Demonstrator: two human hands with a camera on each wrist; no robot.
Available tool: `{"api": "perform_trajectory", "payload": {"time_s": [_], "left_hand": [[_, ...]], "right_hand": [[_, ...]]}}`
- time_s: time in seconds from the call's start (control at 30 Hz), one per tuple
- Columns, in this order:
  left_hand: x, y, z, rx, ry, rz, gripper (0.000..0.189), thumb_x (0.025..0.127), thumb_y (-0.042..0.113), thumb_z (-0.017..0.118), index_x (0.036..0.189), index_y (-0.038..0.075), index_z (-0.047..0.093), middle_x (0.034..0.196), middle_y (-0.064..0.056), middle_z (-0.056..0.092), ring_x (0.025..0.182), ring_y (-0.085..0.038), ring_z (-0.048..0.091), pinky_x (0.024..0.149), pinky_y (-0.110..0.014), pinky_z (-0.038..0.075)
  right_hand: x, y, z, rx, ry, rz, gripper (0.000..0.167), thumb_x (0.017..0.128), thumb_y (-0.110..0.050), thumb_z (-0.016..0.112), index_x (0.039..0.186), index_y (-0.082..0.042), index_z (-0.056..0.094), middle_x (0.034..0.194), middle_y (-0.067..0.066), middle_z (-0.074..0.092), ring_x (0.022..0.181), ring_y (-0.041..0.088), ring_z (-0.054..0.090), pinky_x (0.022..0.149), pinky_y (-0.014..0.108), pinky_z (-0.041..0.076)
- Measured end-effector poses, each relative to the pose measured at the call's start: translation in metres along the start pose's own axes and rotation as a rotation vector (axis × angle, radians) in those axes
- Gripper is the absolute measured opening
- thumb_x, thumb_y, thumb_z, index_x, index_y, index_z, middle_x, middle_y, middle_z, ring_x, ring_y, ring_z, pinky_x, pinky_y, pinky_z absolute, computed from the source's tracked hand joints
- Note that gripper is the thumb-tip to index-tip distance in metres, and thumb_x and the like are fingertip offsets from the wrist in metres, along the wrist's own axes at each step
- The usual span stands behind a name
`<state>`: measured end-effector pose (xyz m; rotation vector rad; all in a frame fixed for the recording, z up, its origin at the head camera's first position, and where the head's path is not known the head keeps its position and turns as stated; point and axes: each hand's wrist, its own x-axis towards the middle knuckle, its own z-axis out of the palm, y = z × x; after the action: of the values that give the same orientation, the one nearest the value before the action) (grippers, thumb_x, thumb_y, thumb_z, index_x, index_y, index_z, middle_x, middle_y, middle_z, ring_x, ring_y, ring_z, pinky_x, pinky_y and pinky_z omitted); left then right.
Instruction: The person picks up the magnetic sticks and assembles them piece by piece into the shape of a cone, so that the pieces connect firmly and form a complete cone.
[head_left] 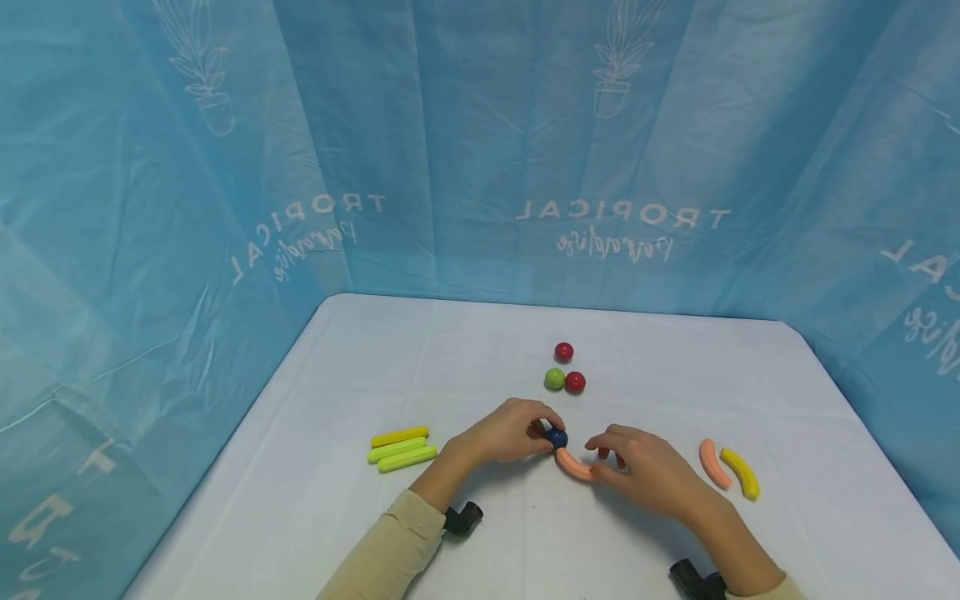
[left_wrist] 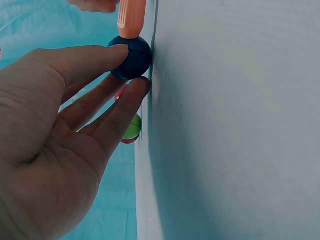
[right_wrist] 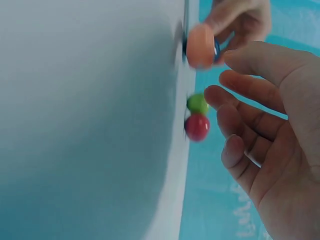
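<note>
My left hand (head_left: 504,431) pinches a small dark blue ball (head_left: 557,438) between thumb and fingers, low at the white tabletop. One end of a curved orange piece (head_left: 572,465) meets the ball; in the left wrist view that ridged end (left_wrist: 131,22) sits right against it. My right hand (head_left: 651,469) is at the other end of the orange piece, thumb tip close by it. Its fingers are loosely bent and apart, with nothing between them in the right wrist view.
Beyond the hands sit a green ball (head_left: 554,378) and two red balls (head_left: 575,382). To the left lie a yellow stick (head_left: 400,436) and two lime sticks (head_left: 407,458). Another orange curved piece (head_left: 714,464) and a yellow one (head_left: 741,474) lie right. Blue curtains (head_left: 480,150) surround the table.
</note>
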<state>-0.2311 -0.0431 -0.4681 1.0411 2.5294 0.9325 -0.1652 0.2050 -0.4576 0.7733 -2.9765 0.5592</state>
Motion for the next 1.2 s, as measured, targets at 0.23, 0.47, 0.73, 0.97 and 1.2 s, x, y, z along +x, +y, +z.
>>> {"api": "perform_trajectory", "payload": {"time_s": [0.23,0.47,0.73,0.97,1.2], "left_hand": [[-0.001,0.003,-0.002,0.000,-0.002,-0.008,0.029,0.088,0.016,0.071,0.117,0.019,0.066,0.108,0.009,0.062,0.090,-0.001,0.058,0.080,-0.017,0.047],[-0.002,0.003,-0.003,-0.003,-0.003,-0.009,0.029,0.089,0.016,0.071,0.117,0.019,0.066,0.106,0.010,0.062,0.090,-0.001,0.057,0.080,-0.018,0.047],[-0.001,0.002,-0.002,0.011,0.000,-0.001,0.029,0.089,0.018,0.070,0.118,0.020,0.066,0.107,0.011,0.061,0.089,0.001,0.056,0.080,-0.019,0.048],[-0.001,0.002,-0.001,0.032,0.002,0.015,0.030,0.090,0.018,0.070,0.119,0.020,0.066,0.108,0.011,0.061,0.089,0.000,0.055,0.078,-0.017,0.047],[-0.002,0.001,0.000,0.052,-0.003,0.001,0.031,0.090,0.020,0.069,0.121,0.023,0.067,0.109,0.012,0.061,0.090,-0.003,0.055,0.078,-0.018,0.046]], "right_hand": [[-0.013,0.023,-0.015,-0.034,0.030,0.115,0.023,0.083,-0.028,0.074,0.106,-0.026,0.070,0.083,-0.020,0.054,0.070,0.007,0.049,0.060,0.024,0.045],[-0.028,0.044,-0.025,-0.055,0.097,0.135,0.023,0.083,-0.023,0.074,0.105,-0.020,0.070,0.082,-0.016,0.054,0.069,0.007,0.048,0.058,0.027,0.043],[-0.045,0.069,-0.039,-0.080,0.126,0.217,0.023,0.085,-0.022,0.072,0.107,-0.014,0.070,0.082,-0.010,0.056,0.069,0.010,0.049,0.058,0.031,0.043],[-0.059,0.082,-0.045,-0.077,0.103,0.273,0.020,0.086,-0.020,0.069,0.103,-0.010,0.070,0.076,-0.008,0.056,0.069,0.012,0.051,0.059,0.034,0.045],[-0.068,0.091,-0.043,-0.063,0.011,0.332,0.014,0.088,-0.025,0.069,0.097,-0.015,0.071,0.068,-0.008,0.051,0.062,0.012,0.046,0.055,0.033,0.039]]}}
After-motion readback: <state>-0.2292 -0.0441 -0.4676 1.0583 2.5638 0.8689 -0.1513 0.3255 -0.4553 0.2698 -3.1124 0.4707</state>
